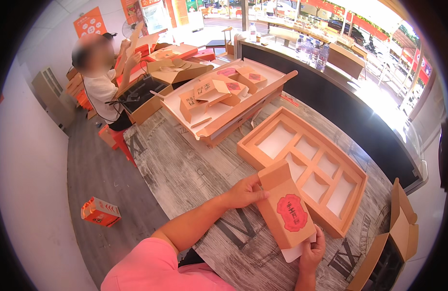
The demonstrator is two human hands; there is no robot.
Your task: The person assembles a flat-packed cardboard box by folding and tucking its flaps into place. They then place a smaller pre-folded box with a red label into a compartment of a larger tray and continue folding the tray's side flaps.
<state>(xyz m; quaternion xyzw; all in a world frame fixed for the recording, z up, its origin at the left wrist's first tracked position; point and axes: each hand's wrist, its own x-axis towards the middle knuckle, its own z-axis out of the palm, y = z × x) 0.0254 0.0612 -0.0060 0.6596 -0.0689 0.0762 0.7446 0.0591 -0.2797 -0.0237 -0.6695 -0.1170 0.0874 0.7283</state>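
A long, narrow brown cardboard box (pixel 275 209) with a red ornate label is held above the table between my two hands. My left hand (pixel 247 192) grips its upper left edge, the thumb lying on the front face. At the lower right end my right hand (pixel 313 249) is closed on the box, beside a pale flap that sticks out there. The far end flap stands open. Just beyond the box lies a shallow cardboard tray (pixel 301 123) split into several compartments with white bottoms. It rests on the grey wood-patterned table (pixel 185 174).
Several small labelled boxes (pixel 212 90) lie in a large open carton lid (pixel 199 127) farther back. An open carton (pixel 403 242) stands at the right. A person (pixel 100 82) handles cardboard at the far left. An orange-and-white box (pixel 101 212) is on the floor.
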